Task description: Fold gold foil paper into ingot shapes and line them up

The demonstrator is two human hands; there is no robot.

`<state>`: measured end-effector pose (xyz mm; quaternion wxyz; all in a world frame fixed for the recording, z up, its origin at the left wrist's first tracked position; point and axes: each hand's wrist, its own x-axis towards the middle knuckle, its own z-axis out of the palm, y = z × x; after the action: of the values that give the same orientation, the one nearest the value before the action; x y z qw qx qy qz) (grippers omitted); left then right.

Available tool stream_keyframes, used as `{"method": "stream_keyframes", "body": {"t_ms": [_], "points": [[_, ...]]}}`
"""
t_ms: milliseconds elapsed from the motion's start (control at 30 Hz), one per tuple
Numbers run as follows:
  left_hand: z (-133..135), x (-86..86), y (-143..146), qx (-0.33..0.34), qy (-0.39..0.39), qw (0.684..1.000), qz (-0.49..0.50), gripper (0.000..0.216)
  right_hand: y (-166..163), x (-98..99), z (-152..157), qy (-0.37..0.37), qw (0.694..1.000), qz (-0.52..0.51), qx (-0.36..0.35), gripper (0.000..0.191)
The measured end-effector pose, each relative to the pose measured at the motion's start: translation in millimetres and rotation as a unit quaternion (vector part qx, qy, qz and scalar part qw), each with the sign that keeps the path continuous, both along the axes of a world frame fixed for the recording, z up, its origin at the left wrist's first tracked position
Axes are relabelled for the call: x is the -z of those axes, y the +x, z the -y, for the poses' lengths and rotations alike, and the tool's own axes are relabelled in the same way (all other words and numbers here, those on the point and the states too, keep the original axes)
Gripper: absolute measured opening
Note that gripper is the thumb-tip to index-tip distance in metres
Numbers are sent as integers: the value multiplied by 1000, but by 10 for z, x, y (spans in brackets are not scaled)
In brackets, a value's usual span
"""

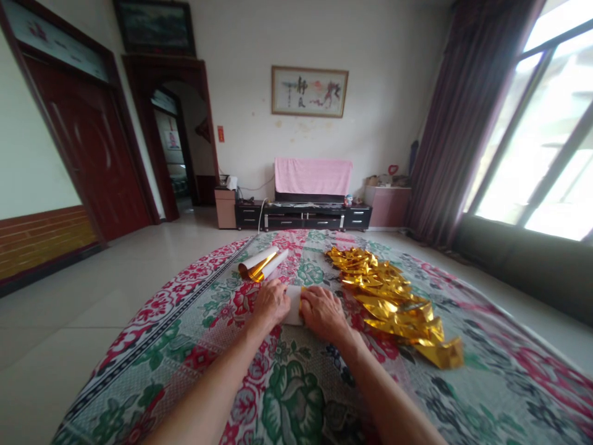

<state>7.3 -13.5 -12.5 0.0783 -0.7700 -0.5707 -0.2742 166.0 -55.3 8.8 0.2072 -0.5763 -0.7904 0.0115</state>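
Note:
A sheet of paper, white on the side facing up point(293, 309), lies on the flowered tablecloth between my hands, with a thin gold edge showing on its right. My left hand point(273, 301) grips its left side with curled fingers. On the right side, my right hand point(324, 310) presses down with its fingers bent over the edge. Beyond my left hand rest curled sheets of gold foil paper point(263, 264) with white backs. To the right of my right hand stretches a long row of folded gold foil pieces point(393, 296), overlapping one another.
The flowered tablecloth point(176, 364) covers a round-edged table. Across the tiled floor point(41, 321) stands a low black cabinet point(303, 219), with a pink cloth point(313, 176) draped over something on it. A dark curtain point(445, 123) hangs by the window at right.

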Motion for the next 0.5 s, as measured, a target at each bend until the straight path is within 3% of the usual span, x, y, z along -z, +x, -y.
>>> {"method": "stream_keyframes", "body": {"t_ms": [233,500], "points": [[-48,-123,113,-81,-44,996,-15,21,-62,39,46,58,998,-3,27,24],[-114,-306,189,-130,-181,975,16,23,-58,63,50,69,997,-5,29,22]]}}
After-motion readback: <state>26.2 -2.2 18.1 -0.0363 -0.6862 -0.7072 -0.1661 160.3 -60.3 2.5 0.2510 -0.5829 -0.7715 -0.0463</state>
